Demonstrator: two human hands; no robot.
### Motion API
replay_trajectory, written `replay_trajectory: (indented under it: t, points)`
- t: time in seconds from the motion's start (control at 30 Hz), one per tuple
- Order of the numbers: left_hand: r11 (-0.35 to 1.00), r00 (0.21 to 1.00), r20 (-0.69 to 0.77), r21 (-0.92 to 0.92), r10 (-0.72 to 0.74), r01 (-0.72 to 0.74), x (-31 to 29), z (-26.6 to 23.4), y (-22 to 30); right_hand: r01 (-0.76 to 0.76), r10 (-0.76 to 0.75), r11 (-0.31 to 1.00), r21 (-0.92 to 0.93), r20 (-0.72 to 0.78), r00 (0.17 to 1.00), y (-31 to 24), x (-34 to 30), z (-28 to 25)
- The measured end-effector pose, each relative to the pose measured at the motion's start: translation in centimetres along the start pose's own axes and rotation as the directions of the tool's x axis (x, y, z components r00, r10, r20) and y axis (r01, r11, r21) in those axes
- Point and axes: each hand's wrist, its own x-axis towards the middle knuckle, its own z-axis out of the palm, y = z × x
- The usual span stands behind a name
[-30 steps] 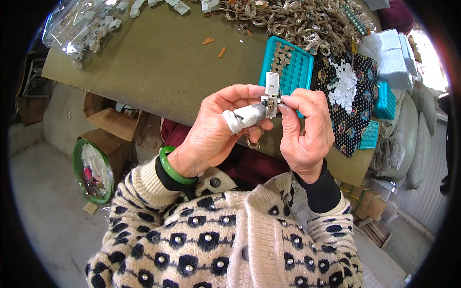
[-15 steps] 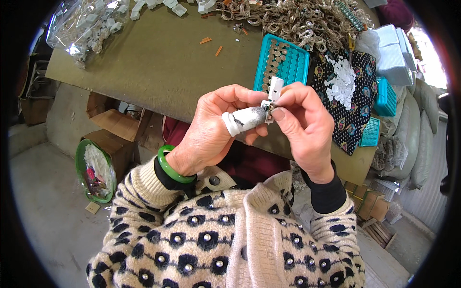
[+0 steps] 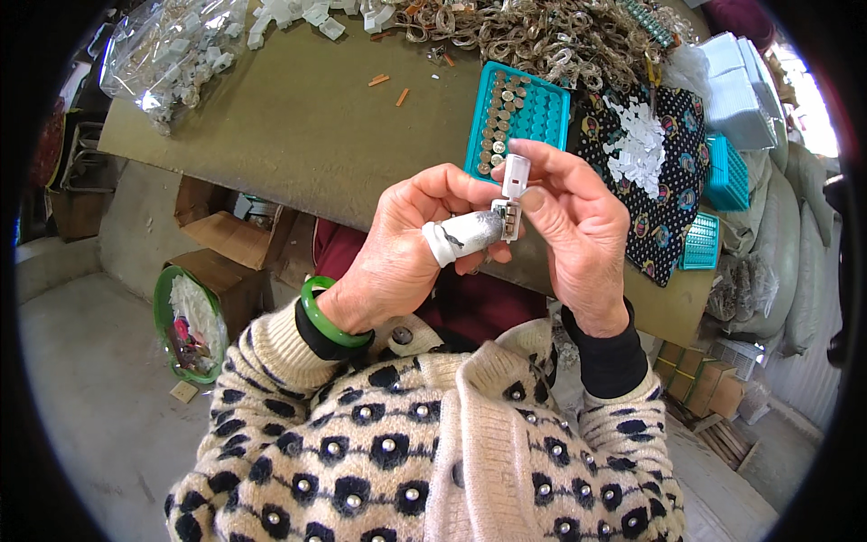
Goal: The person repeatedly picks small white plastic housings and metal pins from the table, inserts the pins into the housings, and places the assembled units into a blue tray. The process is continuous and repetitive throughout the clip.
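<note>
My left hand (image 3: 393, 244) grips a small white plastic battery case (image 3: 511, 221), its thumb wearing a worn white-and-grey cover (image 3: 465, 237). The hinged lid (image 3: 516, 174) of the case stands swung away from the body, showing metal parts inside. My right hand (image 3: 589, 239) is closed about the lid's right side, thumb against its lower part and index finger near the top. Just beyond my fingers, a teal tray (image 3: 478, 99) holds several round coin cells (image 3: 498, 147) along its left side.
Bundled wires (image 3: 542, 36) heap at the table's back. A clear bag (image 3: 172, 54) of white parts lies far left. On a patterned cloth (image 3: 677, 172) at right sit white pieces (image 3: 638, 144). Small orange strips (image 3: 403, 97) lie on the table (image 3: 271, 117). A green basket (image 3: 164, 316) stands on the floor.
My right fingers have shifted from the case's body up to its lid, exposing the inside. The tray and table sit slightly further left in the picture.
</note>
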Motion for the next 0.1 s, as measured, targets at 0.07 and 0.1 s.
replay_trajectory:
  t: [0.07, 0.1]
  points:
    - [0.997, 0.999, -0.022, -0.072, -0.036, 0.035, -0.07, 0.26, -0.05, 0.124, -0.13, 0.986, -0.11, -0.049, 0.99, 0.48, 0.08, -0.21]
    - [0.995, 0.999, -0.016, -0.089, -0.051, 0.049, -0.03, 0.18, 0.13, 0.13, -0.14, 0.976, -0.176, -0.047, 0.989, 0.41, -0.04, -0.57]
